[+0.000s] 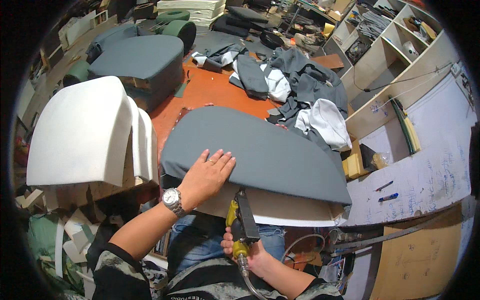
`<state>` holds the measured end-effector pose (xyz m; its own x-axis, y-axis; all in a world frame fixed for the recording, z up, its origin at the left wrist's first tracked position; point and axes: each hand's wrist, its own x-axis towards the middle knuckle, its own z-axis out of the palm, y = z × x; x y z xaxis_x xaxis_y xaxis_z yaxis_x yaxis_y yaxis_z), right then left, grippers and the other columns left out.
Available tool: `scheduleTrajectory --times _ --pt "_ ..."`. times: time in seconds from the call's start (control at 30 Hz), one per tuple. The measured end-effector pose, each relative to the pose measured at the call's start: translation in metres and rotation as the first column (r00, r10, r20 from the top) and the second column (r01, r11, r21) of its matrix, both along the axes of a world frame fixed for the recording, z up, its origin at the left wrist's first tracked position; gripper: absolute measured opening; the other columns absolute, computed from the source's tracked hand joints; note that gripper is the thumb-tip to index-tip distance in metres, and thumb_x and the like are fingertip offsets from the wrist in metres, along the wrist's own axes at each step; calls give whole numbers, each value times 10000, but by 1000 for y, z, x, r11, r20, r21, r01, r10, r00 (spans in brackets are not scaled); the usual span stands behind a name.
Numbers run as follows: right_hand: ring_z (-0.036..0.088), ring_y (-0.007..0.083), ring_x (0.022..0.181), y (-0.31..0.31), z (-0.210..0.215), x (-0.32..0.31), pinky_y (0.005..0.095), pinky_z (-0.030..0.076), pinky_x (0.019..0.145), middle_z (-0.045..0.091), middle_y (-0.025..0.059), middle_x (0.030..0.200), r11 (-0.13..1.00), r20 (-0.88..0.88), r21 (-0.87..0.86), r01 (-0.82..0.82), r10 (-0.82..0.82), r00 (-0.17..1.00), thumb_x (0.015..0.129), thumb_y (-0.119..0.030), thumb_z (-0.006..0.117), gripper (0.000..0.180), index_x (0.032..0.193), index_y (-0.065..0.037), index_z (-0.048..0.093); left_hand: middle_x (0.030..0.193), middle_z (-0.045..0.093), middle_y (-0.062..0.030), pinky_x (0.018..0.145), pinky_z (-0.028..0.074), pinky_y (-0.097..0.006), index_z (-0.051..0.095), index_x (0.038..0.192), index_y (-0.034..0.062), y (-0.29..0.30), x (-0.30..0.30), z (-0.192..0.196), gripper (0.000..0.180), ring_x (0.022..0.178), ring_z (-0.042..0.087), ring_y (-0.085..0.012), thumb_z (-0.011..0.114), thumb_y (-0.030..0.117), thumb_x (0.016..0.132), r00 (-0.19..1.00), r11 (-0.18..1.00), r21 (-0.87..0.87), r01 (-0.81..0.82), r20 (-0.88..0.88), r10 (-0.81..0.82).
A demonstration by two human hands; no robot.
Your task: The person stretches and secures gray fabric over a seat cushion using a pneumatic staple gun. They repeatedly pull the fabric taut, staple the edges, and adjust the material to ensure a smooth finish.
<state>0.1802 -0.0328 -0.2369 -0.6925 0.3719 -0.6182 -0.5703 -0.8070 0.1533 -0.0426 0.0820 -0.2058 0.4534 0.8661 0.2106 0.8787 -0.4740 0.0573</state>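
A grey fabric-covered panel [265, 147] with a rounded outline lies in front of me, and its pale underside [295, 207] shows along the near edge. My left hand [207, 175] rests flat on the grey fabric, fingers stretched out. A wristwatch [172, 199] is on that wrist. Below the panel's near edge, my right hand [257, 257] is closed round a yellow and black air staple gun [247, 222]. The gun's nose meets the edge of the fabric; the exact contact point is hidden. An air hose [243, 265] runs down from its lower end.
White foam-covered pieces [77, 132] stand at the left. Behind them is a grey upholstered seat [135, 55]. Grey and white fabric [310, 75] lies heaped on the orange table [215, 90]. Pens [388, 197] lie on a white surface at the right, below wooden shelving [385, 55].
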Motion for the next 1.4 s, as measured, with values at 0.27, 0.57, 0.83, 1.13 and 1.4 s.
scheduleTrajectory --times 0.27,0.57,0.83,1.13,1.4 --pt "547 239 743 -5 5 6 385 520 657 599 101 856 997 -107 -6 -74 73 992 941 -382 655 387 1092 -26 628 1294 704 -120 1041 525 -404 635 1336 9 -23 -40 36 412 1184 681 -246 701 217 987 483 889 -321 327 865 135" --pt "478 212 665 3 21 20 366 452 598 563 72 841 945 154 201 -259 231 961 1019 -425 549 426 1198 -42 603 1078 744 -48 837 535 -287 715 1218 43 -85 -118 10 244 913 665 -108 608 162 1033 -86 792 -580 -194 814 575" --pt "717 294 929 28 -6 112 424 553 852 742 219 1033 406 914 118 -906 -402 -61 948 -452 729 545 1141 51 648 1594 444 -197 1191 387 -427 514 1520 158 -73 -109 -14 682 1441 469 -361 692 50 871 479 924 -292 -247 792 379" --pt "712 362 918 61 58 80 447 571 764 722 181 990 76 546 -416 -906 -776 -316 803 -390 847 533 1178 -43 695 1576 497 -141 1240 319 -414 646 1316 135 -35 -81 -40 703 1470 455 -319 505 -191 710 397 910 -103 -402 876 274" --pt "619 293 943 96 39 -120 419 496 806 655 63 1071 -470 16 91 -878 -881 473 724 -108 852 542 1240 -177 703 1675 304 -187 1264 264 -449 495 1475 124 -46 -95 -31 770 1562 272 -358 531 -133 749 479 958 -169 -233 837 265"
